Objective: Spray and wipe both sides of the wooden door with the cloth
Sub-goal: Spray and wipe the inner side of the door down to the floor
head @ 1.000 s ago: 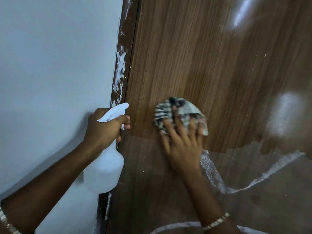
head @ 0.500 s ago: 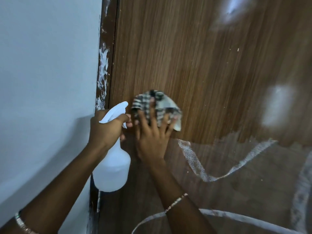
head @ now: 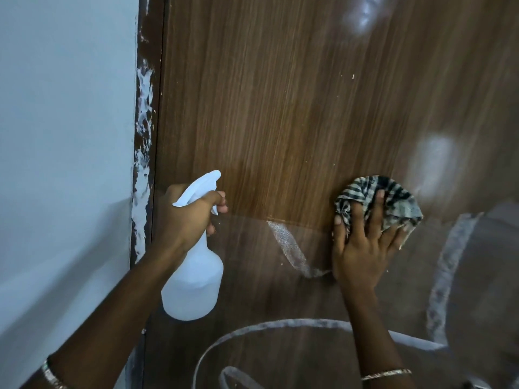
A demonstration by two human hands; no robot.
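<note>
So on my head cam feed, the left hand (head: 182,217) is wrapped around the neck of the white spray bottle (head: 193,282). One finger is hooked over the trigger and the nozzle points at the wooden door (head: 295,108), near its left edge. The right hand (head: 362,248) is flat with fingers spread, pressing the checked cloth (head: 393,197) against the door well off to the right of the bottle. It isn't gripping the cloth, just pinning it bunched up under the fingers.

The cloth sits right where the shiny upper wood meets a duller, filmy lower patch. Pale foamy streaks (head: 289,245) curl across that lower part. The door frame (head: 147,108) has white paint smears, with a pale wall (head: 64,136) left of it. I can see a bracelet (head: 386,374) on the right wrist.
</note>
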